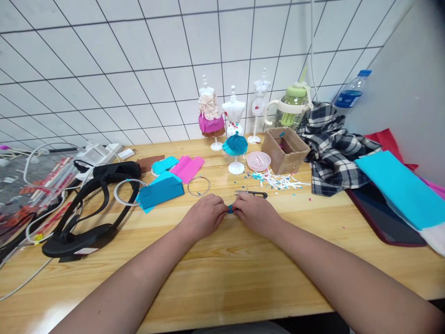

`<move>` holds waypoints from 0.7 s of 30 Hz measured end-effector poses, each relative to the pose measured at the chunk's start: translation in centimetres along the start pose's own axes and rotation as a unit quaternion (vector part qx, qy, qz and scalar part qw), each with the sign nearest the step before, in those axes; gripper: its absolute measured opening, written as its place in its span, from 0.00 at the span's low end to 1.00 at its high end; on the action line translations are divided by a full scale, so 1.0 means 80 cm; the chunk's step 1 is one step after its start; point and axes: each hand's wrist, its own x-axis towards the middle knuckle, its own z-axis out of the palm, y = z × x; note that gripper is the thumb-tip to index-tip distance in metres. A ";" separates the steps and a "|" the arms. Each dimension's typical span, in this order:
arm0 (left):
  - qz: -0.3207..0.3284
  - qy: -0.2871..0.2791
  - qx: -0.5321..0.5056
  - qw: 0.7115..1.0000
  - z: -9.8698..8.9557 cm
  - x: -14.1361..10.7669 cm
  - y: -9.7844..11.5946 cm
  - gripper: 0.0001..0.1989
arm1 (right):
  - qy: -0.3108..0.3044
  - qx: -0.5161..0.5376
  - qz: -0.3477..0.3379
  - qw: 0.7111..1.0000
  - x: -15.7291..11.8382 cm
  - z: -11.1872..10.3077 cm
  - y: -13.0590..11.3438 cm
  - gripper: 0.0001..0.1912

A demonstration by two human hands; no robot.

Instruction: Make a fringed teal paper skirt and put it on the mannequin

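Between my two hands, a small blue paper strip (pixel 230 209) lies low over the wooden table. The closed fingers of my left hand (pixel 205 214) pinch its left end. My right hand (pixel 255 213) has its fingers closed on the other end. Just beyond the right hand are small black scissors (pixel 255 193), partly covered by it. A white mannequin with a teal paper skirt (pixel 235 144) stands behind the hands. Left of the hands are a thin metal ring (pixel 198 186) and folded teal paper (pixel 161 193).
Paper scraps (pixel 278 180), a pink dish (pixel 258 161) and a cardboard box (pixel 285 150) lie behind the right hand. Two more mannequins stand near the wall. A black headset (pixel 93 208) is at left; a plaid cloth (pixel 337 148) and dark tablet (pixel 382 215) are at right.
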 end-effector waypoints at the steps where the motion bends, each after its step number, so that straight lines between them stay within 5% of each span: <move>1: 0.005 0.004 0.001 1.000 -0.001 0.000 0.000 0.13 | 0.001 0.001 -0.002 1.000 0.000 0.000 0.000 0.09; 17: -0.003 -0.017 0.018 1.000 -0.006 0.001 -0.006 0.10 | -0.004 0.027 0.016 0.999 0.000 -0.001 0.003 0.11; 21: 0.009 -0.001 0.058 0.998 -0.003 -0.001 -0.009 0.12 | 0.037 0.044 0.006 0.998 -0.004 -0.003 -0.003 0.08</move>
